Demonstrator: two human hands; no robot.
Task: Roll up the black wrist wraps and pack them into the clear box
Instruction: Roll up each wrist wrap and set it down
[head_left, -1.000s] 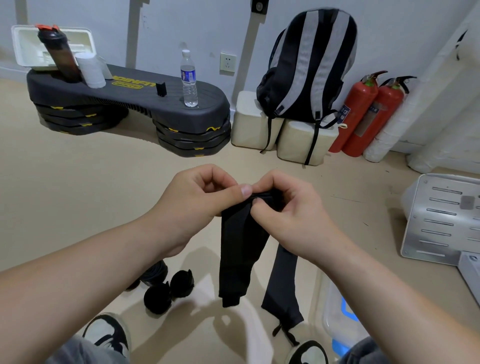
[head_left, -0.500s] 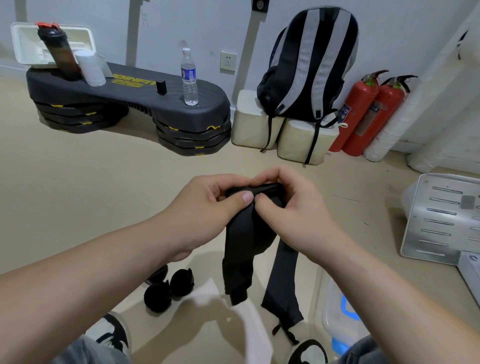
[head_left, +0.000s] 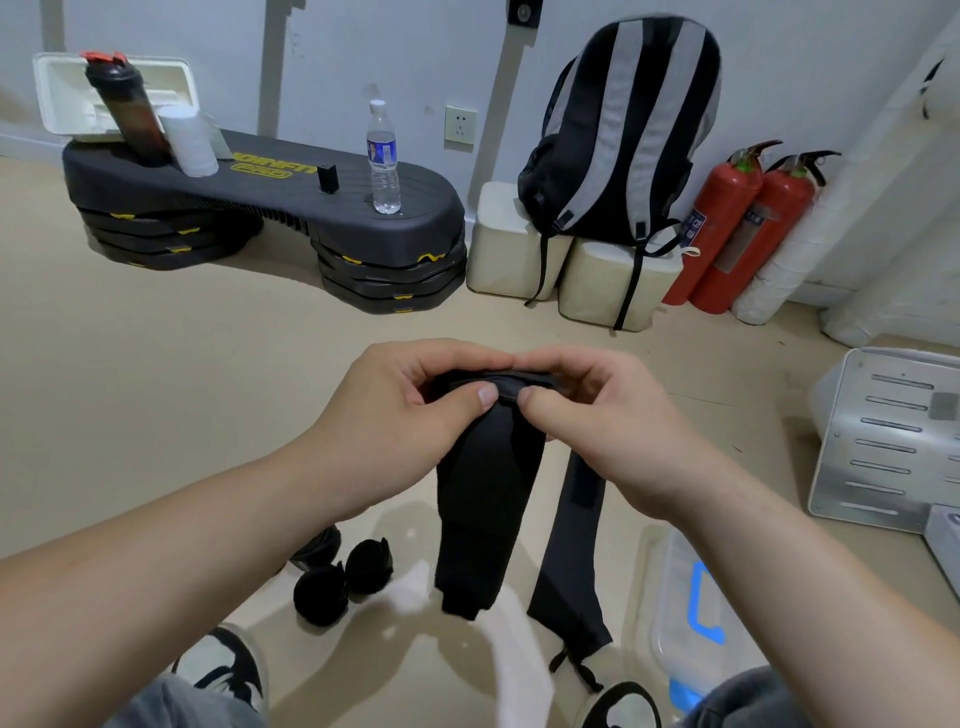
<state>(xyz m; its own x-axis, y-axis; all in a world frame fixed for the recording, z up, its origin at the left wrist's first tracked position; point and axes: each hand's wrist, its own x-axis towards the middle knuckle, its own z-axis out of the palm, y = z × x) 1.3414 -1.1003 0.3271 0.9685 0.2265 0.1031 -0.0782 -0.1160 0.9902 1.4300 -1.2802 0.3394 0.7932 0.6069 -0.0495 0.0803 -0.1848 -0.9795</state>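
Black fabric wrist wrap (head_left: 488, 499) hangs below the grip, its top end pinched by curled fingers and thumbs of left hand (head_left: 410, 415) and right hand (head_left: 597, 431). Step in hand: starting the roll. Next: wind tightly downward; clear plastic box (head_left: 680, 613) lies below-right of the grip.

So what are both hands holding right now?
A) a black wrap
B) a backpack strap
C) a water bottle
A: the left hand and the right hand both pinch the top end of the black wrap, and the rest of it hangs down.
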